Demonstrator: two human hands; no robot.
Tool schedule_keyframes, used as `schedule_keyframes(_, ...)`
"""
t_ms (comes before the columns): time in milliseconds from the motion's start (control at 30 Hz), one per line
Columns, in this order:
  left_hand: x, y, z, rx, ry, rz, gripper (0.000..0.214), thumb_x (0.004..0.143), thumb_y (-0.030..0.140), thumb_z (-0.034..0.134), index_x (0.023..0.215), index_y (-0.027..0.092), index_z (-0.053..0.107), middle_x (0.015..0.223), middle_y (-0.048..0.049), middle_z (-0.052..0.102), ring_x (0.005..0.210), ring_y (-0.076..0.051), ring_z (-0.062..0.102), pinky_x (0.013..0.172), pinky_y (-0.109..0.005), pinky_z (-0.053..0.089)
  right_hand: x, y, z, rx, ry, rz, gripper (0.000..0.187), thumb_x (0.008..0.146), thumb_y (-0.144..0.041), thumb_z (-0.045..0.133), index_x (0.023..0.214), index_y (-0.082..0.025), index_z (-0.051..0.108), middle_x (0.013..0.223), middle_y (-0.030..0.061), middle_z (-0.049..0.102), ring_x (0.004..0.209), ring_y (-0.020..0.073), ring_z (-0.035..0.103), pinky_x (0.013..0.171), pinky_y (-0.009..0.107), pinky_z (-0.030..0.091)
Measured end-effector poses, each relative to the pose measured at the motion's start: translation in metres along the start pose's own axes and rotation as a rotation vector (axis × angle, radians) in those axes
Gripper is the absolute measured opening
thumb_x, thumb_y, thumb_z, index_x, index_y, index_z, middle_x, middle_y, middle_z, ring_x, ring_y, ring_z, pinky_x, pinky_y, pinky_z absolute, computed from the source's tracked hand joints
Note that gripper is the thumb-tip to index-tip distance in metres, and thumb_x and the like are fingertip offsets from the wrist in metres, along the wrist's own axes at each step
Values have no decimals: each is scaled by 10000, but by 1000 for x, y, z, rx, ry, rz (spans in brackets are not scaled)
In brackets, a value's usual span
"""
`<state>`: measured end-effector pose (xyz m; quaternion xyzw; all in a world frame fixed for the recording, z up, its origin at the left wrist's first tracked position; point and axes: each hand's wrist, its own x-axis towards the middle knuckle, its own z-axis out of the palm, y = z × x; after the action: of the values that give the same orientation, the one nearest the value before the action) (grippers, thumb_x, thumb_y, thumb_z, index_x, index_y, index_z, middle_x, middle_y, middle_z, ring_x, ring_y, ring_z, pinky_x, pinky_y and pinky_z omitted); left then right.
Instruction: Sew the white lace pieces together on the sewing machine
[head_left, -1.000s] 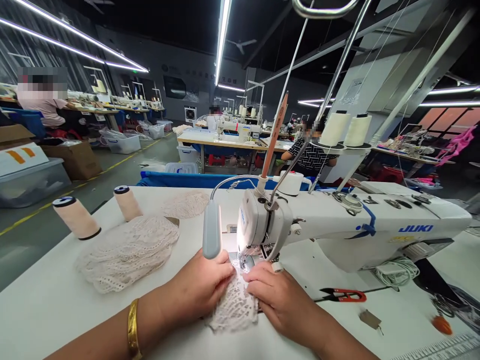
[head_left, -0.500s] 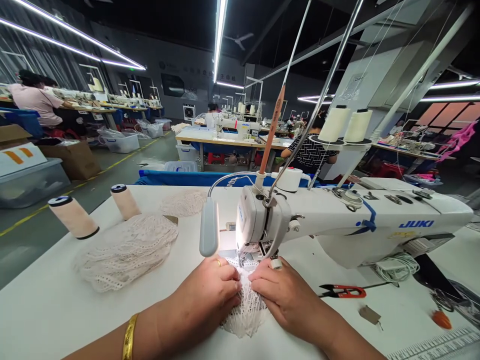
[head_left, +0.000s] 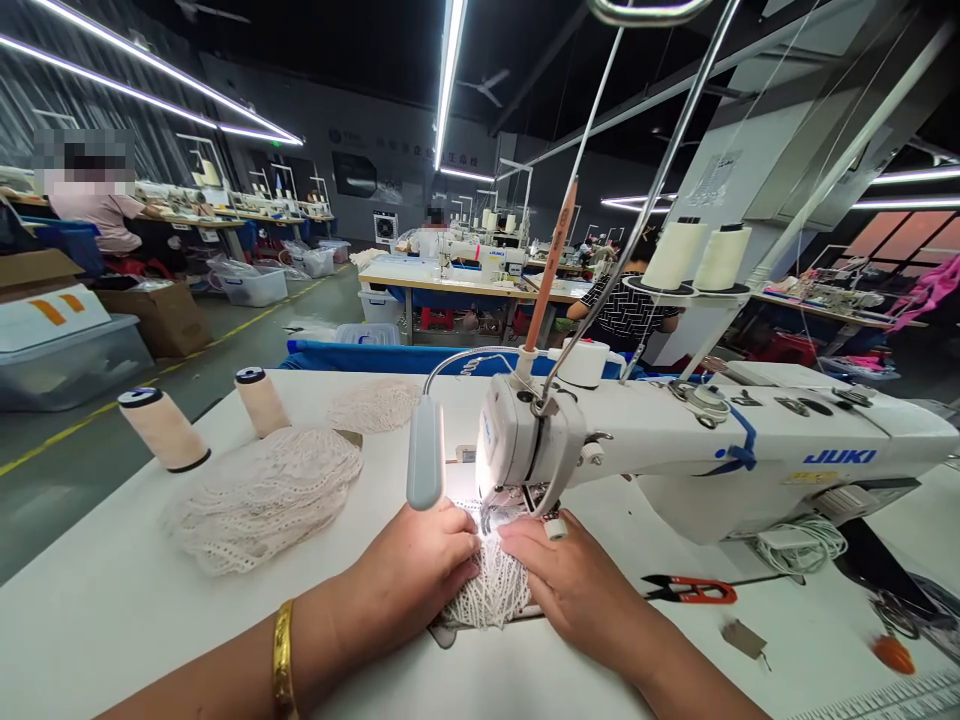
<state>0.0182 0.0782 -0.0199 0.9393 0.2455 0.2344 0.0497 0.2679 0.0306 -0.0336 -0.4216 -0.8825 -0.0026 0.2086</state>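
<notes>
A piece of white lace fabric (head_left: pixel 491 590) lies under the needle area of a white sewing machine (head_left: pixel 630 430). My left hand (head_left: pixel 427 560) grips the lace's left edge, fingers curled and pressed together close to the presser foot (head_left: pixel 486 518). On the other side, my right hand (head_left: pixel 566 570) is closed on the lace's right edge, just below the machine head. Both sets of fingertips are partly hidden in the fabric. A lit grey lamp (head_left: pixel 426 455) hangs left of the needle.
Lace piles (head_left: pixel 270 500) and two peach thread cones (head_left: pixel 166 430) stand left on the table. Red-handled thread snips (head_left: pixel 694 590), a small tag (head_left: pixel 744 638) and a clear ruler (head_left: pixel 892 700) lie right. A co-worker (head_left: pixel 626 300) sits beyond the machine.
The lace has moved forward under the machine, so less hangs toward me and the metal plate's edge shows below it. Both hands keep their hold. The view has shifted slightly.
</notes>
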Motion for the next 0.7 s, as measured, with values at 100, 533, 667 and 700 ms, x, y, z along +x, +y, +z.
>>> schedule_keyframes(100, -1, 5, -4, -29, 34, 37, 193, 997, 128, 535, 1001, 194, 717, 948, -74, 736, 872, -232, 666, 820, -362, 508, -1, -1, -4, 27, 22, -16, 484, 806, 51, 503, 1150, -242, 675, 1043, 47, 776, 972, 262, 666, 870, 402, 514)
schedule_keyframes(533, -7, 22, -8, -133, -26, 218, 159, 946, 91, 592, 875, 219, 654, 878, -7, 744, 754, -182, 632, 756, -349, 427, -3, -15, -15, 181, -63, -160, 281, 936, -27, 523, 1061, -241, 656, 1065, 8, 736, 960, 204, 623, 810, 342, 456)
schedule_keyframes(667, -7, 16, -4, -101, -19, 193, 171, 932, 77, 604, 912, 225, 687, 855, -14, 741, 757, -193, 648, 770, -358, 436, -2, -13, -9, 170, -23, -134, 308, 958, -23, 515, 1111, -245, 664, 1025, 16, 738, 928, 209, 627, 788, 343, 456)
schedule_keyframes(700, -7, 15, -3, -93, -14, 182, 180, 924, 73, 607, 920, 228, 697, 841, -18, 736, 756, -197, 650, 772, -360, 440, -1, -13, -8, 163, -13, -124, 310, 962, -26, 519, 1123, -247, 667, 1018, 19, 741, 921, 213, 627, 780, 344, 459)
